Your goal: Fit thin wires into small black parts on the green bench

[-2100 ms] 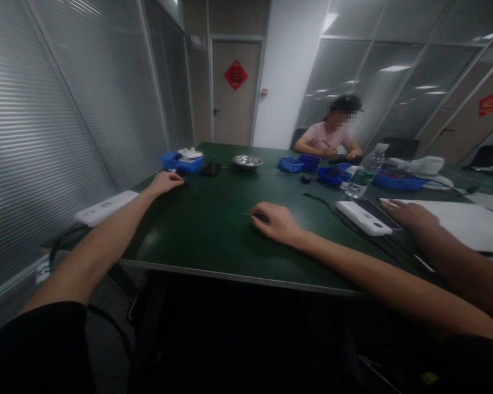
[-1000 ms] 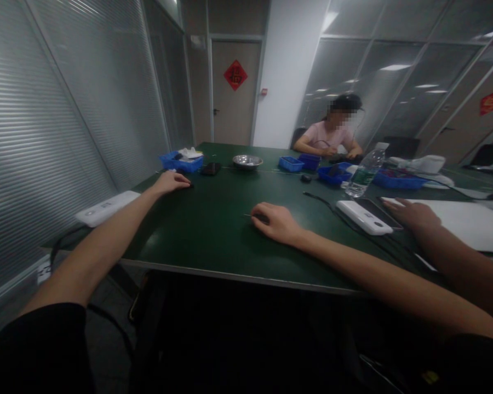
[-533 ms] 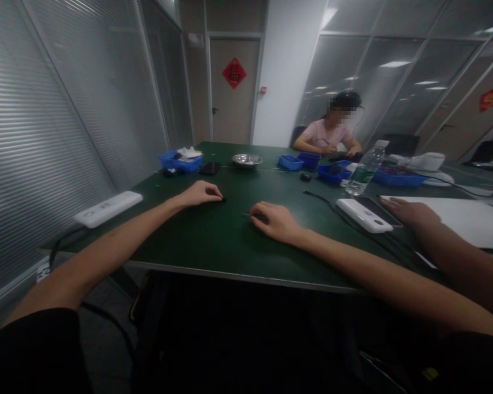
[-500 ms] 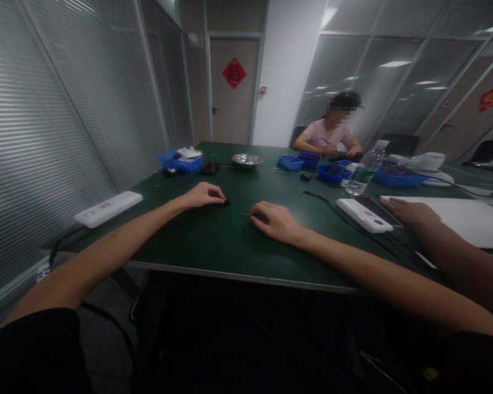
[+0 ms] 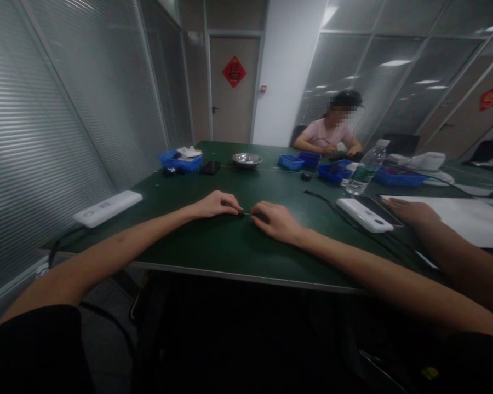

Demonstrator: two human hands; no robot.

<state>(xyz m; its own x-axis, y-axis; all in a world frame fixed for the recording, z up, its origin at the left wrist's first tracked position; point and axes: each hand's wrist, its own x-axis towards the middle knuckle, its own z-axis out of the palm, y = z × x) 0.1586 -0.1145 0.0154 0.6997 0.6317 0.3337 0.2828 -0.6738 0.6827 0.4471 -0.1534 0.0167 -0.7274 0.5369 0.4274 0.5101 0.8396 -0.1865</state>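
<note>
My left hand (image 5: 217, 206) pinches a small black piece (image 5: 241, 214) between thumb and fingertips, just above or on the green tabletop (image 5: 230, 243). What the piece is cannot be made out. In my right hand (image 5: 280, 223) lies a screwdriver (image 5: 261, 217), its dark handle inside the curled fingers and its thin metal shaft pointing left. The tip of the shaft meets the black piece or is right beside it; whether it is inside is too small to tell.
Toward the back stand a metal bowl (image 5: 247, 160), a blue tray (image 5: 181, 161) and small blue bins (image 5: 291, 161). White power banks (image 5: 363, 215) flank both arms. A water bottle (image 5: 365, 172) stands at right, near another person's hand (image 5: 413, 210) on white paper. Another person (image 5: 331, 131) sits opposite.
My left hand has moved right and slightly toward me, bringing the black piece to the screwdriver's tip. The right hand has stayed in place.
</note>
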